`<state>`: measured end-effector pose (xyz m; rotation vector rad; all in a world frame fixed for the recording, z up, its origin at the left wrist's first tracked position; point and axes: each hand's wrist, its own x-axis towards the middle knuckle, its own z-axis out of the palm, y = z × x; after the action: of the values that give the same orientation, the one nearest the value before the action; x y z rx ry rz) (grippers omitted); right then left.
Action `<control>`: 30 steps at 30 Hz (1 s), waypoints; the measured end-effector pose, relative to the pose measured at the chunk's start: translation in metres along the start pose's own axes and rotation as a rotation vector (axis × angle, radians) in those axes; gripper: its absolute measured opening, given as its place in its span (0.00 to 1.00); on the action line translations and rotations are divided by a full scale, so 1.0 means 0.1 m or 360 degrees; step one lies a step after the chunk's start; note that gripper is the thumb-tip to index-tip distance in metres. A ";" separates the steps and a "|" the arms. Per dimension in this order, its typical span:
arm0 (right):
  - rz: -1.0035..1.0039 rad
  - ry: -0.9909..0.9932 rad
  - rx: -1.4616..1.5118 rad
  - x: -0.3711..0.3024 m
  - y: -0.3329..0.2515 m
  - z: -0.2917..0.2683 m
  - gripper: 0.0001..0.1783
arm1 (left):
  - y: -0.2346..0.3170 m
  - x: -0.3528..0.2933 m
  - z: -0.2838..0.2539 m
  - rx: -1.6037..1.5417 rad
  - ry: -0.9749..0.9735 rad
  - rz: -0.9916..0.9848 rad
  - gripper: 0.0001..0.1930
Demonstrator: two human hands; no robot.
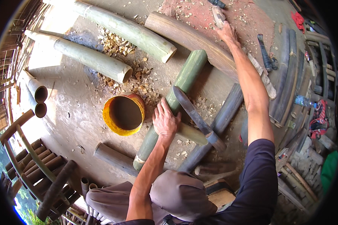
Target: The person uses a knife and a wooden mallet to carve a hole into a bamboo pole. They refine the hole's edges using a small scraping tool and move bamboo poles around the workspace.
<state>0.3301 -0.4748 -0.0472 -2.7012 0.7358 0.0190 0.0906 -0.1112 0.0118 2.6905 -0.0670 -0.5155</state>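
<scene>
My left hand [165, 120] lies palm down with its fingers stretched over a green bamboo pole [186, 77]. That pole slopes from the far middle toward my knees. To the right of the hand rests a big knife [191, 109] with a dark blade, its wooden handle [216, 141] toward me. A shorter, thinner bamboo piece [191, 133] sticks out beside my left hand. My right arm stretches far ahead, and my right hand [227, 33] is closed around the near end of a short, pale wooden piece [218, 17]. The exact kind of that piece is unclear.
A yellow-rimmed bucket [110, 125] of brownish liquid stands left of my left hand. Pale bamboo poles [118, 28] and scattered chips [114, 43] lie ahead. A brown half-round length [191, 39] crosses beyond the green pole. Dark poles [227, 107] lie at right.
</scene>
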 end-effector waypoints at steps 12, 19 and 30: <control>-0.0118 0.0248 0.0284 0.49 -0.26 -0.03 0.19 | -0.10 0.01 -0.07 0.0024 -0.0060 -0.0030 0.47; -0.0245 0.0216 0.0102 0.92 -0.32 0.12 0.44 | -0.14 -0.01 -0.07 -0.0009 -0.0073 -0.0065 0.47; 0.0184 -0.0149 -0.0196 0.45 -0.71 -0.12 0.35 | -0.17 -0.02 -0.05 -0.0026 -0.0020 -0.0083 0.46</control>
<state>0.4038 -0.4435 -0.0174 -2.7474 0.8875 0.2246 0.0905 -0.0933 0.0103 2.6793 0.0036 -0.5463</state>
